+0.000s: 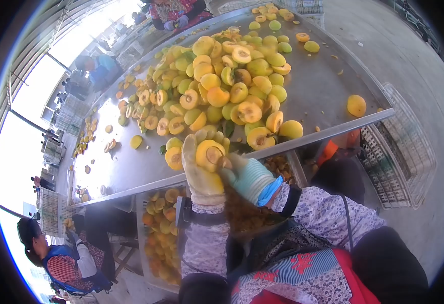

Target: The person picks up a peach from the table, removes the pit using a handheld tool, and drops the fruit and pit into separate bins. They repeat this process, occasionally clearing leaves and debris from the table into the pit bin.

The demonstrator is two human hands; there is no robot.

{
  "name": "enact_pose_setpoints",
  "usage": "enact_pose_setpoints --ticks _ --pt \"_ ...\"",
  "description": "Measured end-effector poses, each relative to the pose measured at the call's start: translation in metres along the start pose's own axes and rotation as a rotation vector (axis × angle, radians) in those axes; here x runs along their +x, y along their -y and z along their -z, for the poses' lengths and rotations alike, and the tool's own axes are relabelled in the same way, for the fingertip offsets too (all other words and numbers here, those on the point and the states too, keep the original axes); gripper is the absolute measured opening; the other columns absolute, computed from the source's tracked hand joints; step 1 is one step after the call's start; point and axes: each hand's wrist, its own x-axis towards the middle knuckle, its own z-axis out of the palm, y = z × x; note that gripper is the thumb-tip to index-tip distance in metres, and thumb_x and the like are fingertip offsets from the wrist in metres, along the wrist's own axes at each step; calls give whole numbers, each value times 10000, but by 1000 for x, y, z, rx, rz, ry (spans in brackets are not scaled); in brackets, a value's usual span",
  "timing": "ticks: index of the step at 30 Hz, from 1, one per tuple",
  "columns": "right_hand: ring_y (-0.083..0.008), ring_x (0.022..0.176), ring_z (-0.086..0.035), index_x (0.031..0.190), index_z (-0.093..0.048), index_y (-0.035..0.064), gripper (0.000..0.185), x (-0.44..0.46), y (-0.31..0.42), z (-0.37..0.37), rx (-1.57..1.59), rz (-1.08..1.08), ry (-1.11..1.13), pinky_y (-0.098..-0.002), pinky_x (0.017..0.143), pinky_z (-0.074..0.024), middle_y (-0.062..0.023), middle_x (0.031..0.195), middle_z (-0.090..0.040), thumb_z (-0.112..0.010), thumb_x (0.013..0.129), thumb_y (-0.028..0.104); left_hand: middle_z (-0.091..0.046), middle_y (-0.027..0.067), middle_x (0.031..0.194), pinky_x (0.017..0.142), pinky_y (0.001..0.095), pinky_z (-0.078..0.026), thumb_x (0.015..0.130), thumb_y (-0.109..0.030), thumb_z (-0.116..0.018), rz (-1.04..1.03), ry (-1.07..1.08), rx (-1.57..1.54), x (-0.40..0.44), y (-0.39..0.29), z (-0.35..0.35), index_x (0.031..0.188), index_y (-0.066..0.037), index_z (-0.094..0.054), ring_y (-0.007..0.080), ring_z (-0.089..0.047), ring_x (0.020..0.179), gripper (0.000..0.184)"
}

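Observation:
My left hand [197,169], in a cream glove with yellow stains, is closed around a yellow peach half [209,155] at the near edge of the metal table [323,134]. The cut face is turned up, with a brown centre showing. Against the right side of that half, the fingers of my right hand [247,177] are bent together in a teal-cuffed glove; a small brownish piece shows at their tips, but blur hides what they grip. Just beyond my hands rises a heap of whole and cut peaches [217,96].
Below the table edge, a crate [141,223] holds peach halves, and brown scraps [280,167] fill a container. White crates [404,147] stand at right. One person [70,258] sits at lower left; others work beyond the table. A lone peach [356,105] lies near the right corner.

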Motion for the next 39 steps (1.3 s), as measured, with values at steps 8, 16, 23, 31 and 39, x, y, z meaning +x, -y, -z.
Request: enact_pose_setpoints --ticks 8,16,23,31,39 --pt "-449 781 -619 950 -595 5 304 -2 -8 -12 213 40 33 -474 686 -492 -252 804 -635 -561 989 304 -604 128 996 812 403 -571 994 -309 -536 -44 -13 -65 0 5 7 1042 10 -560 283 -644 920 324" --pt "-274 763 -618 969 -621 -20 343 -12 -10 -30 403 -120 92 -387 743 -500 -166 818 -656 -566 1002 318 -623 138 859 671 354 -567 989 -329 -547 -22 -13 198 3 -1 9 908 26 -597 242 -647 736 368" --pt "-188 756 -571 962 -637 -9 439 -14 -2 -19 539 -271 319 -347 725 -486 -95 799 -633 -500 1022 403 -588 92 831 681 393 -563 1002 -384 -523 156 11 119 7 -2 17 883 -57 -558 236 -629 718 350" --pt "-207 643 -613 954 -674 61 485 -7 -7 8 327 -339 473 -358 624 -492 -42 694 -624 -494 992 510 -566 96 778 641 393 -540 1005 -416 -493 183 279 403 5 -16 25 844 -66 -537 271 -617 689 388" --pt "-107 429 -417 741 -562 158 490 -25 13 36 1039 -732 817 -260 385 -314 23 572 -472 -526 958 596 -532 46 727 587 393 -493 1008 -418 -477 342 484 -398 4 10 26 757 -120 -521 261 -582 674 392"
